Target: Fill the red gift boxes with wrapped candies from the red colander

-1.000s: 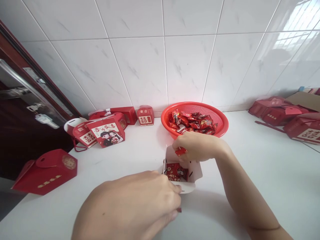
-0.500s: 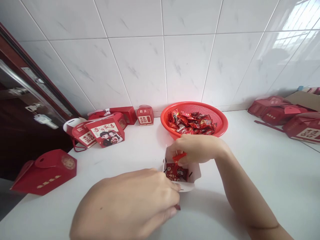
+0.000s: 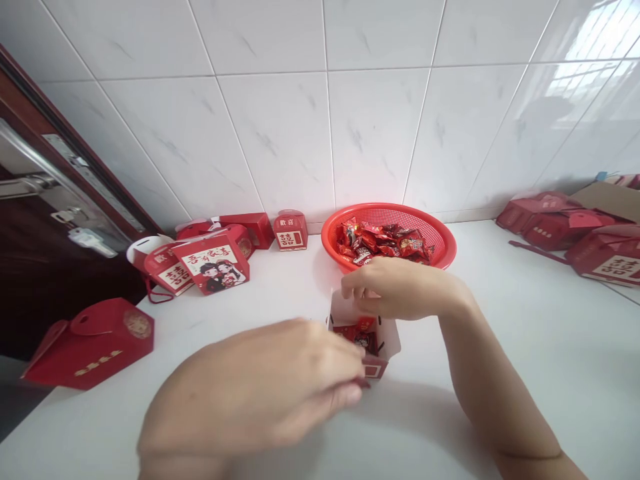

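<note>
A small red gift box (image 3: 391, 337) with a white inside stands on the white counter with its top flaps apart. Red-wrapped candies (image 3: 367, 340) lie in it. My left hand (image 3: 265, 380), smeared a little by motion, is at the near left side of the box, its fingers closed on the edge there. Over the far side of the box is my right hand (image 3: 390, 287), fingers loosely bent and apart, with nothing visible in them. Just behind it stands a red plastic basket (image 3: 443, 250) full of wrapped candies (image 3: 385, 241).
On the left stand several red gift boxes (image 3: 215, 263), one of them closer (image 3: 100, 343) by the counter's left edge. More red boxes (image 3: 560, 223) and an open carton (image 3: 613, 200) are at the right. A tiled wall (image 3: 280, 133) bounds the back; a door with keys (image 3: 90, 240) is at far left.
My right hand has let go of a red-wrapped candy inside the box and risen slightly. My left hand has shifted a little right, and the box's near flap has come up.
</note>
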Demonstrator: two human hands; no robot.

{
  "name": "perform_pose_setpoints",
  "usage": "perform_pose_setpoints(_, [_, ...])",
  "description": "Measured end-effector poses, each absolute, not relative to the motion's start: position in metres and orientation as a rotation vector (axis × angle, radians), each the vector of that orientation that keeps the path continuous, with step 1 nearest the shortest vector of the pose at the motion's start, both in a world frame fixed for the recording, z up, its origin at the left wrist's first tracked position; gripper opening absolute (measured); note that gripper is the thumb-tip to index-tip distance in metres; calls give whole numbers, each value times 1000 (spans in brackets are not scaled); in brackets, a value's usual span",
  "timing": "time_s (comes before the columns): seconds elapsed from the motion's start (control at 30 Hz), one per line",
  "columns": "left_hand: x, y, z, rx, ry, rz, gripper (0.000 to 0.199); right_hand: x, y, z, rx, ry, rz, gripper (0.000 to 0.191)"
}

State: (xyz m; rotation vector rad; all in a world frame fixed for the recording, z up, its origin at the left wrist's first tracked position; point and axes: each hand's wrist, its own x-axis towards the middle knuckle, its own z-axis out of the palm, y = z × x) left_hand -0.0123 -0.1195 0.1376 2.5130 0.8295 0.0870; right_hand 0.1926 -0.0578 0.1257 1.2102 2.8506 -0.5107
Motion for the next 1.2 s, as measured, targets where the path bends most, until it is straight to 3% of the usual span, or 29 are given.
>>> perform_pose_setpoints(0.13, [-9, -95, 146, 2454, 1022, 381, 37, 204, -59, 135, 1245, 3140, -819, 20])
perform_pose_setpoints(0.3, [-6, -75, 141, 2213, 1250, 624, 26, 208, -60, 137, 1373, 3276, -1120, 27])
perform_pose_setpoints(0.5, [-1, -74, 139, 2102, 1233, 630, 24, 206, -56, 134, 1512, 3250, -1165, 18])
perform_pose_setpoints(0.7, [4, -74, 138, 2159, 1337, 587, 20, 204, -57, 134, 1500, 3152, -1225, 21])
perform_pose_setpoints(1.2, [9, -73, 134, 2212, 1386, 711, 28, 204, -51, 133, 1339, 3163, -1729, 21])
